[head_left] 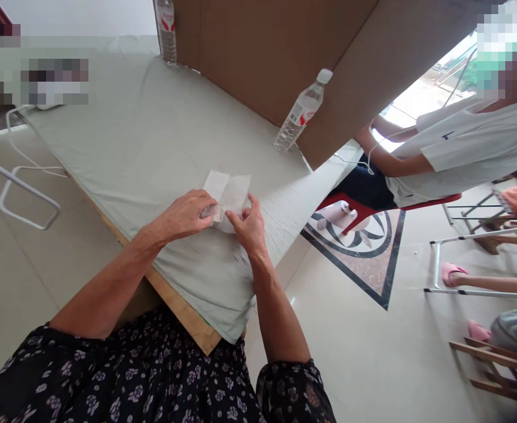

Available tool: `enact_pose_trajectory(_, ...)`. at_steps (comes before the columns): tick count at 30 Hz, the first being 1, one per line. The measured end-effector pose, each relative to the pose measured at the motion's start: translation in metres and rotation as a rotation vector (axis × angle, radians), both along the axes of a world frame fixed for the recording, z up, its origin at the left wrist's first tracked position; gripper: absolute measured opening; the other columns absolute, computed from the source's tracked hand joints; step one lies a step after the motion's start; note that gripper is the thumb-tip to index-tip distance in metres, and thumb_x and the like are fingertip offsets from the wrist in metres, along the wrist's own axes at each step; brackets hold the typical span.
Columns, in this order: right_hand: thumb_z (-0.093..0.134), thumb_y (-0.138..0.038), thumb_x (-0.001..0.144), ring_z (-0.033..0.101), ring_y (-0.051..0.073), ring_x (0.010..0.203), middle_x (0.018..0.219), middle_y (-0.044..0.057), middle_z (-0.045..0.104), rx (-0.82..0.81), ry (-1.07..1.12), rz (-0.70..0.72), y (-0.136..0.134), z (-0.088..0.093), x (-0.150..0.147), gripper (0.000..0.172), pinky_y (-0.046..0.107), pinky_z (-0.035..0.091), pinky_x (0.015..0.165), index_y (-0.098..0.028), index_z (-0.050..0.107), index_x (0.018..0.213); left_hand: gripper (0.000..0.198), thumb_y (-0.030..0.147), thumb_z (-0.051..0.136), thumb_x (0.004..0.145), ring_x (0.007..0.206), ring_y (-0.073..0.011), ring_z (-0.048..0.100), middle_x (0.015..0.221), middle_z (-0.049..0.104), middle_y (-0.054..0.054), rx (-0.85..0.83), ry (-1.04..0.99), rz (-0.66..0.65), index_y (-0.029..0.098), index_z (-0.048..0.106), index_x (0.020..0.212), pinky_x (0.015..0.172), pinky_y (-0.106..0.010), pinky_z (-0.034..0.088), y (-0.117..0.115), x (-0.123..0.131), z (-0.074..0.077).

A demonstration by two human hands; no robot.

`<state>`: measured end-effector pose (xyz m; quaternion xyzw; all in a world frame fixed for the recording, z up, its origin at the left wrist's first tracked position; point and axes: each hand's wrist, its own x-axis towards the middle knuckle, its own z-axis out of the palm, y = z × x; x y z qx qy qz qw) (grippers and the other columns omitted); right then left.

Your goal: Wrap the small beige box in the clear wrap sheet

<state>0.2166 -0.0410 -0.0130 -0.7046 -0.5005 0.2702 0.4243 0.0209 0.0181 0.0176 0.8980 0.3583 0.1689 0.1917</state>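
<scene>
A creased sheet of thin white paper (237,189) with a fold down its middle lies near the table corner in front of me. My left hand (183,216) is closed at the paper's left side, its fingers around a small greyish object (208,210) whose kind I cannot make out. Beside those fingertips, a small tan piece (218,214) rests against the paper. On the right side, my right hand (250,226) has its thumb bent over the sheet and its index finger raised at the edge, gripping the paper between them.
A pale cloth (121,135) covers the table, whose wooden edge (170,299) shows near me. One water bottle (300,111) leans by a large cardboard panel (258,53); another bottle (167,32) stands farther back. At right, a person in a white shirt (470,141) sits on a red chair (430,202).
</scene>
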Motion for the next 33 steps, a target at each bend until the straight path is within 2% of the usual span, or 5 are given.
enact_pose_trajectory(5,0.060,-0.025,0.080,0.051,0.014,0.062,0.065,-0.011,0.050,0.046,0.013,-0.006,-0.002,0.003,-0.007,0.078,0.030,0.044,0.069,-0.014,0.042,0.155,0.030,0.024,0.050,0.087,0.106,-0.0287,0.064,0.110,0.073,-0.011,-0.013,0.023,-0.001,0.017,0.072,0.107,0.096,-0.043,0.052,-0.001,0.002,0.003)
enact_pose_trajectory(12,0.060,-0.023,0.080,0.049,0.013,0.060,0.061,-0.013,0.045,0.105,0.037,0.005,0.000,0.012,-0.016,0.071,0.031,0.046,0.069,-0.016,0.047,0.150,0.020,0.021,0.052,0.086,0.102,-0.0288,0.063,0.103,0.071,-0.011,-0.012,0.048,-0.019,0.017,0.070,0.092,0.093,-0.043,0.051,-0.002,0.006,0.006)
enact_pose_trajectory(21,0.068,-0.034,0.087,0.061,0.014,0.070,0.075,-0.005,0.063,0.097,0.165,0.081,0.008,0.012,-0.030,0.072,0.030,0.051,0.071,-0.013,0.045,0.151,0.017,0.020,0.052,0.084,0.101,-0.0273,0.065,0.096,0.072,-0.010,-0.056,-0.071,-0.015,0.019,0.069,0.087,0.096,-0.043,0.052,0.000,0.010,-0.003)
enact_pose_trajectory(29,0.059,-0.039,0.095,0.065,0.014,0.075,0.109,0.007,0.079,0.017,0.109,0.344,0.005,0.023,-0.021,0.064,0.033,0.056,0.077,-0.019,0.047,0.155,0.044,0.026,0.057,0.083,0.102,-0.0245,0.064,0.117,0.070,-0.011,-0.154,-0.265,0.122,0.015,0.067,0.124,0.096,-0.041,0.055,-0.009,0.007,-0.016)
enact_pose_trajectory(33,0.054,-0.027,0.093,0.062,0.014,0.072,0.118,0.008,0.077,-0.013,0.047,0.494,0.007,0.028,-0.011,0.062,0.035,0.056,0.078,-0.020,0.047,0.154,0.057,0.022,0.058,0.080,0.090,-0.0180,0.063,0.124,0.066,-0.011,-0.253,-0.402,0.183,0.016,0.061,0.136,0.085,-0.034,0.057,-0.015,0.004,-0.022)
